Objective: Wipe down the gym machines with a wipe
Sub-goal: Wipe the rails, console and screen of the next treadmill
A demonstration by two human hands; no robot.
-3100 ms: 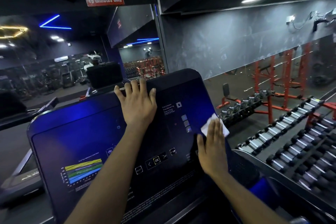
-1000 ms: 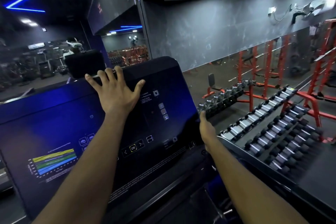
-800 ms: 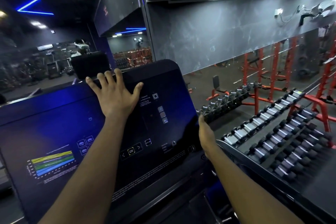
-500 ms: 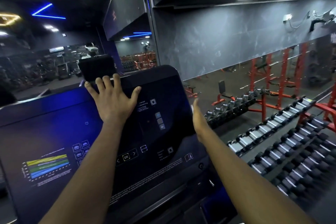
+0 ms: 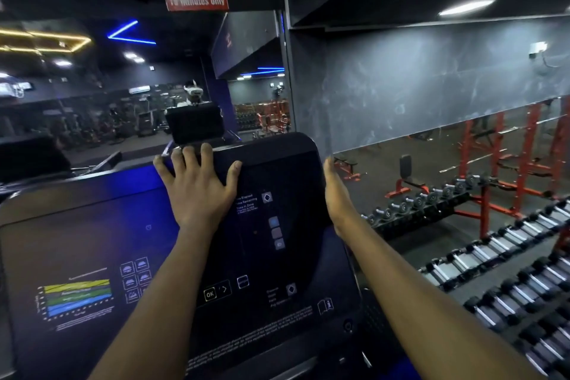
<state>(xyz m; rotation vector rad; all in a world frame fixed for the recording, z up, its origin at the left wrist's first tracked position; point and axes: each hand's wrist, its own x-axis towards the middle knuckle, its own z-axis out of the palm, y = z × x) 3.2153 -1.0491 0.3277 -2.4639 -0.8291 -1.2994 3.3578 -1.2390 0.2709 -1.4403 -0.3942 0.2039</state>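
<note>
- Head view: one treadmill console (image 5: 287, 259), lower centre of the frame; two grips on it.
- Left grip (image 5: 197, 191) flat on its top edge, fingers straight, holding nothing.
- Right grip (image 5: 337, 194) straight-fingered against its right edge; palm side hidden.

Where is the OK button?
In the head view, the OK button is low on the machine's screen, just right of the left arm and beside a small arrow button.
</note>
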